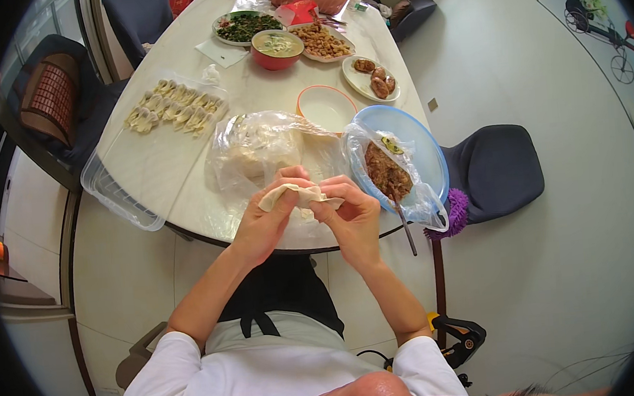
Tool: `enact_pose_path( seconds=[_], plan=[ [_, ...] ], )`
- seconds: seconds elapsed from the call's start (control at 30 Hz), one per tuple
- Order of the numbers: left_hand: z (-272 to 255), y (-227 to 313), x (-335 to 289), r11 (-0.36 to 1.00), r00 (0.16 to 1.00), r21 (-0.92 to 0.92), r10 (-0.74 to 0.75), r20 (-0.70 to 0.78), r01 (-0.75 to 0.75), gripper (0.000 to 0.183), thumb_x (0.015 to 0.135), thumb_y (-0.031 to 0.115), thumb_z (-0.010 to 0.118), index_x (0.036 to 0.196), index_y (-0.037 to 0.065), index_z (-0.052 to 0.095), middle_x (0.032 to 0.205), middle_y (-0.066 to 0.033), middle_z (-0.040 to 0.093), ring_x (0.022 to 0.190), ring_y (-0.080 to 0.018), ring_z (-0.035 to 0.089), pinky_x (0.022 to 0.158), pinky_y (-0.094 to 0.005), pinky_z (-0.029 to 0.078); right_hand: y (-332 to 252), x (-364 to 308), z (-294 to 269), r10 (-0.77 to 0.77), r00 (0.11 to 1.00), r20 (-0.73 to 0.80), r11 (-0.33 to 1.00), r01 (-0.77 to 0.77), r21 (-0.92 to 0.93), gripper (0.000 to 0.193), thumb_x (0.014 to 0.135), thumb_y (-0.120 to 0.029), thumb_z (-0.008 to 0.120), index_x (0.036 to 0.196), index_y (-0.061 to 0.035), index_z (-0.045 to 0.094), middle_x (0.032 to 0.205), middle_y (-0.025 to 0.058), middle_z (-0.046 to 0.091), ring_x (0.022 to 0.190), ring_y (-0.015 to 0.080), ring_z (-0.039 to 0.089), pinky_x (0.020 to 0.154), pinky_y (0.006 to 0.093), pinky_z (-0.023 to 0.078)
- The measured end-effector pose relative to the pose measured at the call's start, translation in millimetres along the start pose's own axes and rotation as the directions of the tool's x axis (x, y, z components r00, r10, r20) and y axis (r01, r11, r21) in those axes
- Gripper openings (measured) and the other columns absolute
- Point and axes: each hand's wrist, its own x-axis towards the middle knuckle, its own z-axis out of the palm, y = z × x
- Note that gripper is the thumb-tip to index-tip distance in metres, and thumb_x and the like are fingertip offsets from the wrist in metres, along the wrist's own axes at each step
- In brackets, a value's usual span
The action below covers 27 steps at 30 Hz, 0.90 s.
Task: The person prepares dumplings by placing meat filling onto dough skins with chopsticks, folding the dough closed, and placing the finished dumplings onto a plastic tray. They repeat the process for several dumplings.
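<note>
Between both hands, just above the near edge of the table, is a pale dumpling wrapper (296, 194), bent and partly folded. My left hand (262, 216) pinches its left side, and my right hand (349, 214) grips its right end with thumb and fingers. Any filling inside it is hidden. Right behind my hands lies a clear plastic bag (257, 147) with a stack of wrappers. To the right, a blue basin (424, 141) holds a plastic bag of brown minced filling (385, 170), with a dark utensil handle (406, 228) sticking out over the table edge.
Folded dumplings (172, 109) lie in rows on a clear tray at the left, near an empty plastic container (119, 195). Farther back stand an orange-rimmed bowl (327, 108), a red soup bowl (278, 59), and plates of food. A dark chair (497, 172) is at the right.
</note>
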Motion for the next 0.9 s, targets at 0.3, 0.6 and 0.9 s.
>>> enact_pose_path(
  seconds=[0.3,0.6,0.9],
  plan=[
    [3.1,17.1,0.5,0.597,0.936,0.783,0.347,-0.056,-0.175,0.022,0.079,-0.004,0.066,0.099,0.005,0.070,0.091,-0.0027,0.053,0.073,-0.0093,0.052,0.060,-0.0202,0.045,-3.8,6.2,-5.0,-0.274,0.952,0.135,0.809,0.304,-0.502,0.016,0.076,0.008,0.068,0.091,0.0016,0.063,0.091,0.0088,0.058,0.071,0.0141,0.060,0.060,0.0264,0.050],
    [13.4,31.1,0.7,0.335,0.939,0.916,0.326,0.107,-0.221,0.019,0.075,-0.004,0.069,0.093,0.001,0.067,0.092,-0.0079,0.058,0.074,-0.0144,0.060,0.065,-0.0266,0.051,-10.4,8.6,-5.1,-0.376,0.852,0.364,0.458,0.512,-0.727,0.029,0.074,0.010,0.065,0.100,-0.0011,0.061,0.087,0.0118,0.055,0.073,0.0261,0.059,0.061,0.0304,0.048],
    [2.0,26.0,2.4,0.766,0.959,0.615,0.279,-0.056,-0.187,0.018,0.082,-0.009,0.062,0.097,0.001,0.065,0.100,-0.0042,0.057,0.083,-0.0084,0.059,0.068,-0.0208,0.053,-8.9,-1.4,-15.0,-0.247,0.965,0.083,0.847,0.257,-0.466,0.039,0.071,0.011,0.067,0.108,-0.0013,0.064,0.092,0.0083,0.060,0.075,0.0134,0.059,0.068,0.0253,0.050]
  ],
)
